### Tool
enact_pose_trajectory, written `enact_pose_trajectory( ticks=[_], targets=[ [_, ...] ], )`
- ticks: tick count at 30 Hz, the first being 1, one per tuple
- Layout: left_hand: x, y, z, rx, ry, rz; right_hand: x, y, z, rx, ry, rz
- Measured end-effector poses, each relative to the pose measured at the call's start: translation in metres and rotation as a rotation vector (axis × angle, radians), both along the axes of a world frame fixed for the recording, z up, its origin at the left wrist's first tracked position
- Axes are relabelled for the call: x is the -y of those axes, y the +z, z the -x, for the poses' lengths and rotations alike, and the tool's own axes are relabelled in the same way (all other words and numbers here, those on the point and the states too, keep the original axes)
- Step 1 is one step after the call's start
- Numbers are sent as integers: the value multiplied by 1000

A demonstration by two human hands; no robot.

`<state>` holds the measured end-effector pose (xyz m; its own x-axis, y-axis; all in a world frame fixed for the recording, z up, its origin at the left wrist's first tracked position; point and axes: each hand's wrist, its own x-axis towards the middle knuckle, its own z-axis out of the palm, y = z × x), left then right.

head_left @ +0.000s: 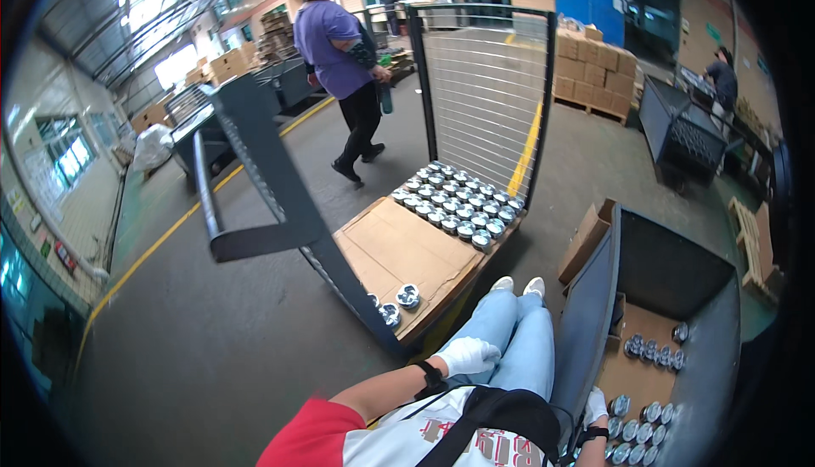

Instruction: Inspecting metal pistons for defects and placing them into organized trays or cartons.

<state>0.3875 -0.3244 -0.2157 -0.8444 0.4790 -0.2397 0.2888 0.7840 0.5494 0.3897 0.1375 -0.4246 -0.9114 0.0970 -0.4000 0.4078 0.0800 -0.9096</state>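
My left hand (469, 357), in a white glove, hangs in front of my thighs with its fingers curled in; nothing shows in it. My right hand (596, 405), also gloved, is at the near end of the grey metal bin (588, 316), by its left wall. Its fingers are partly hidden, so I cannot tell its grip. Beside it, inside the bin, shiny metal pistons (628, 430) stand in rows on brown cardboard. A second group of pistons (649, 350) stands farther in. Ahead, a cart's cardboard-covered deck (407, 242) carries many pistons (450, 204) at its far end.
A few loose pistons (408, 296) stand at the deck's near left corner. The cart has a grey upright frame (263, 153) and a wire mesh panel (484, 93). A person in purple (335, 51) walks past beyond it. Stacked cartons (594, 68) stand behind.
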Motion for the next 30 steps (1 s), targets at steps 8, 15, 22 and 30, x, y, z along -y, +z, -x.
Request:
enact_pose_trajectory(
  ticks=[8, 15, 22, 30],
  targets=[
    [-1, -42, 40, 5, 366, 52, -22, -100, -110, 27, 428, -824],
    [6, -82, 61, 116, 517, -76, -19, -91, -175, 348, 314, -977],
    [21, -100, 58, 203, 725, -226, 17, 26, -124, 836, -370, -645],
    [28, -84, 62, 232, 705, -233, -39, 21, -29, 837, -276, -878]
  ],
)
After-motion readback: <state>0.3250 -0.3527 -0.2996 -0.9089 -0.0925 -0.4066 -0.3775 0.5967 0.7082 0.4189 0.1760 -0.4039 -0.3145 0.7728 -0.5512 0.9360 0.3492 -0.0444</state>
